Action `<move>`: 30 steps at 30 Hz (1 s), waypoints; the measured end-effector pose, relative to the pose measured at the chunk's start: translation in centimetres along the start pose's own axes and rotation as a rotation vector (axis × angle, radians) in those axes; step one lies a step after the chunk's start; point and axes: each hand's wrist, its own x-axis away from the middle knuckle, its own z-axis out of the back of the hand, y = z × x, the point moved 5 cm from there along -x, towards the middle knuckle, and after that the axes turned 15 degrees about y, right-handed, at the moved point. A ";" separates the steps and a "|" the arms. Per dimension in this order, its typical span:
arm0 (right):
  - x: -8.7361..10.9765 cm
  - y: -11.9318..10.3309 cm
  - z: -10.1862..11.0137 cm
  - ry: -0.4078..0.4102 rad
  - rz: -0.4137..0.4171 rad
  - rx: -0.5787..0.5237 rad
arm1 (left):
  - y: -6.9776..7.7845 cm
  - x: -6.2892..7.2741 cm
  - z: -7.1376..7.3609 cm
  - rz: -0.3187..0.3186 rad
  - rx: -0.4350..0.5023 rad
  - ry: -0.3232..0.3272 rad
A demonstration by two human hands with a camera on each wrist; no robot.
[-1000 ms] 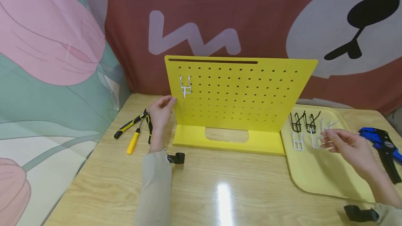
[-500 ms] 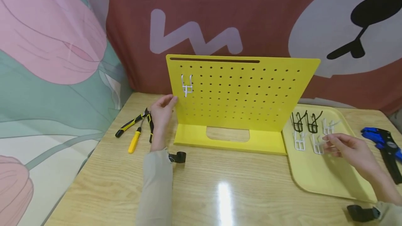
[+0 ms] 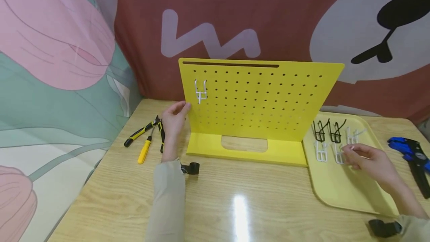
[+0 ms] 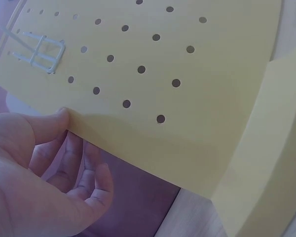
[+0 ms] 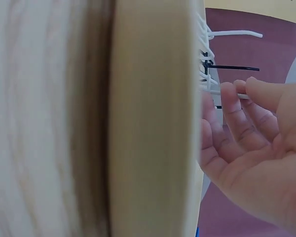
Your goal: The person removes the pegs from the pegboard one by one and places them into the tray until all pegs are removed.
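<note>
A yellow pegboard (image 3: 262,132) stands upright on its flat base, a white wire hook (image 3: 201,95) hanging near its upper left corner. My left hand (image 3: 173,120) holds the board's left edge; in the left wrist view the thumb lies on the front face, with the fingers behind. Over the tray, my right hand (image 3: 373,161) pinches the prong of a white wire hook (image 3: 338,157) between thumb and fingertips. The right wrist view shows that prong's tip poking out between the fingers, while the hook's body is partly hidden.
The pale yellow tray (image 3: 339,195) also bears black wire hooks (image 3: 335,134) and further white ones (image 3: 321,154). Blue-and-black pliers (image 3: 408,152) lie right of it. Left of the board are yellow-and-black pliers (image 3: 139,133) and a yellow-handled screwdriver (image 3: 144,151).
My right hand has lowered slightly towards the white hook, and its fingertips have closed on the prong. My left hand stays at the board's edge.
</note>
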 end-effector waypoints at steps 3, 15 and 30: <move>0.1 -0.1 0.0 -0.007 0.012 -0.003 | 0.0 0.1 -0.1 0.000 0.000 -0.001; 0.4 -4.0 -0.1 -0.035 0.109 0.081 | 0.1 0.1 0.0 0.003 -0.006 -0.001; 1.7 -9.6 -10.1 -0.082 0.216 -0.133 | 0.3 0.3 -0.1 -0.002 -0.012 -0.003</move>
